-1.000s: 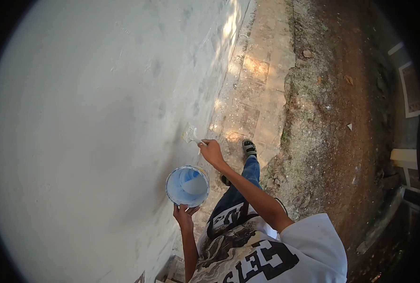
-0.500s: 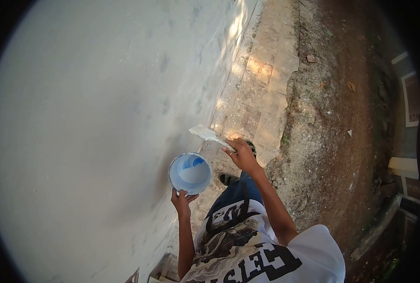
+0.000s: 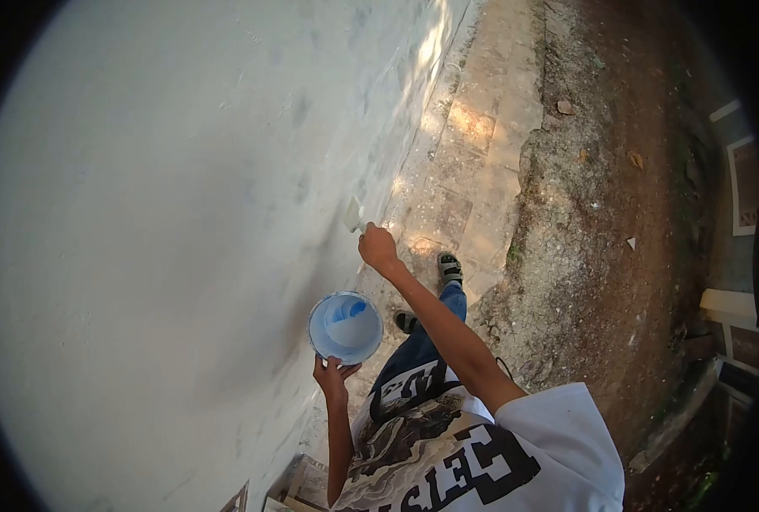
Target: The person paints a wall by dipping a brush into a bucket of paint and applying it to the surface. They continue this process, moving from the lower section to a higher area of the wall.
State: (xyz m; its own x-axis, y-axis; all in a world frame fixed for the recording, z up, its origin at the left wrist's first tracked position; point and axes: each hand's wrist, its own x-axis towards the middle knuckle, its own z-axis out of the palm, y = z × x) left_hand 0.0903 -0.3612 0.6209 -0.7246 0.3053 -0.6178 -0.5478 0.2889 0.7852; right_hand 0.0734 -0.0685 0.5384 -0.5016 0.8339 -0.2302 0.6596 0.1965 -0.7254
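My left hand (image 3: 334, 374) grips a round paint bucket (image 3: 346, 328) from below, near its rim. Pale paint lies inside it, with brighter blue on the inner wall. Higher up, my right hand (image 3: 379, 246) is closed around the handle of a paintbrush (image 3: 356, 215). Its bristles are coated whitish and point toward the pale wall (image 3: 166, 213), overlapping its lower part in this view. The fist hides most of the brush handle.
A strip of paving slabs (image 3: 443, 213) runs along the wall's foot, with my sandalled feet (image 3: 450, 268) on it. Rough broken ground (image 3: 567, 239) and brown soil lie to the right. A framed window (image 3: 744, 183) shows at the far right.
My right hand has moved left and up with the paintbrush, closer to the wall, and the brush has turned more upright. The bucket has shifted slightly down.
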